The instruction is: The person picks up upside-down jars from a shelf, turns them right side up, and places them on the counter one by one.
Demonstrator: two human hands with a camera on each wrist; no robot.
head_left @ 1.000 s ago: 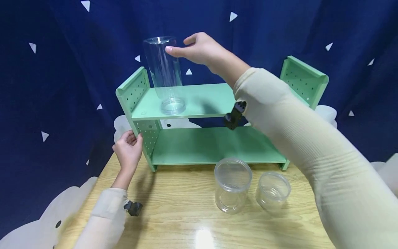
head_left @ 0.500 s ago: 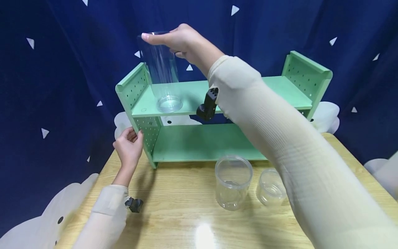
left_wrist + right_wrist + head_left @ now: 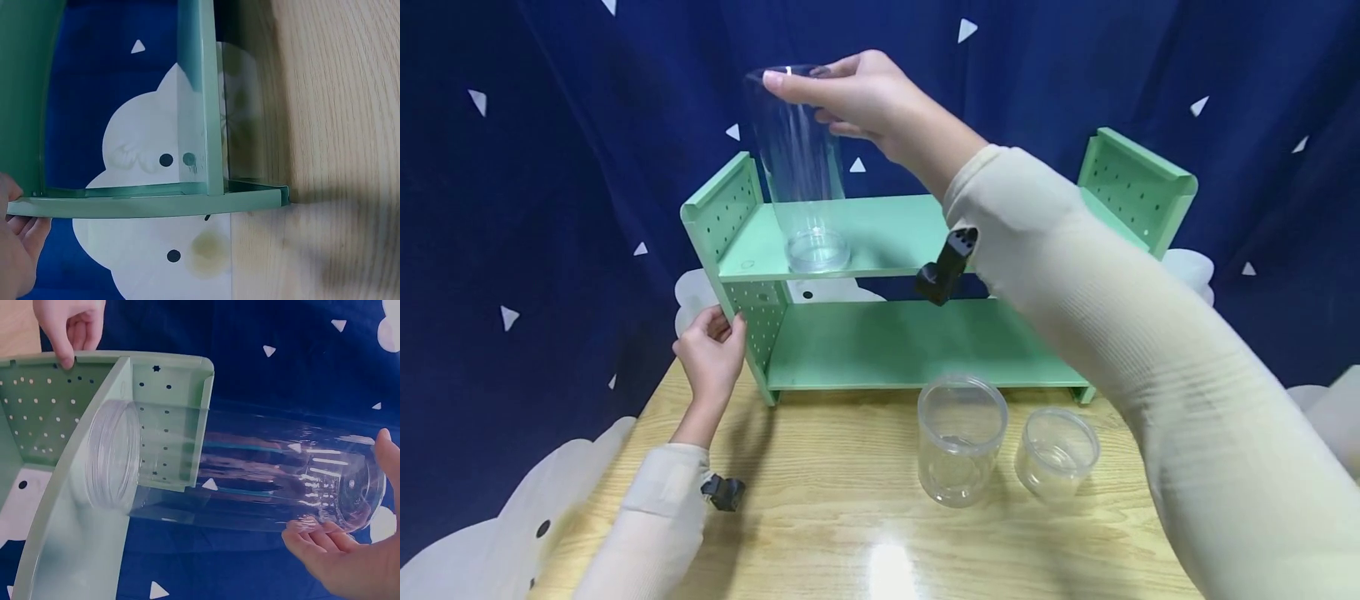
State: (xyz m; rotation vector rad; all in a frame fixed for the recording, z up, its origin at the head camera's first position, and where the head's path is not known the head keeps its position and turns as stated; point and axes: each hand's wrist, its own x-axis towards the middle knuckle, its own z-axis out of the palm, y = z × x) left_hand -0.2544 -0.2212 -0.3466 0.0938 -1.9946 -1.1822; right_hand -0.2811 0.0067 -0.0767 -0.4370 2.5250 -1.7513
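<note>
A tall clear plastic jar [image 3: 801, 175] stands on the upper deck of a green two-tier shelf [image 3: 917, 229], near its left end. Its ringed, threaded-looking end is down. My right hand [image 3: 876, 100] holds the jar near its top, thumb on one side and fingers on the other, as the right wrist view shows. My left hand [image 3: 711, 350] pinches the front edge of the shelf's left side panel [image 3: 718, 221]; in the left wrist view only part of that hand [image 3: 19, 250] appears.
On the wooden table [image 3: 827, 500], in front of the shelf, stand a medium clear jar [image 3: 958, 471] and a shorter clear jar [image 3: 1054, 462]. A blue curtain [image 3: 1037, 67] with white shapes hangs behind. The shelf's right side panel [image 3: 1138, 187] rises beyond my right arm.
My right hand has come farther round the jar's top than a second ago. The jar shifted slightly left, then back right. My left hand has stayed on the panel.
</note>
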